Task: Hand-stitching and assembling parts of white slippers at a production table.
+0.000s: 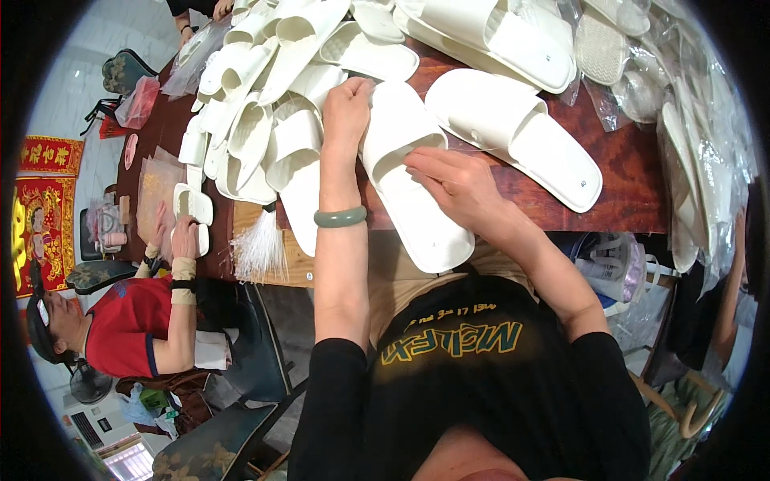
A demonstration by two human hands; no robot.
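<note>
So there was one white slipper (433, 228) right in the middle, lying near the front edge of the red-brown table (634, 176), toe pointing away and heel toward the person. Two bare hands were working around it. The left hand (346, 110) had its fingers curled in beside the strap, with one green bangle (340, 217) on that wrist; honestly couldn't tell if it was pinching anything. The right hand (455, 180) had its fingers bunched together and fairly straight, tips at the mouth of the strap. Couldn't tell if those were gripping the edge either.

One spare slipper (557, 160) sat just to the right at an angle, and what looked like two more, stacked, lay beyond it. Left of the hands was a whole pile (249, 132), way too overlapped to count. Same deal with the bagged slippers (698, 176) on the right. I counted one white tassel (261, 250) hanging at the table edge, plus one pink bag (138, 103) way over left.

Over on the left, one co-worker (124, 329) in a red shirt had two hands by a couple of slippers.
</note>
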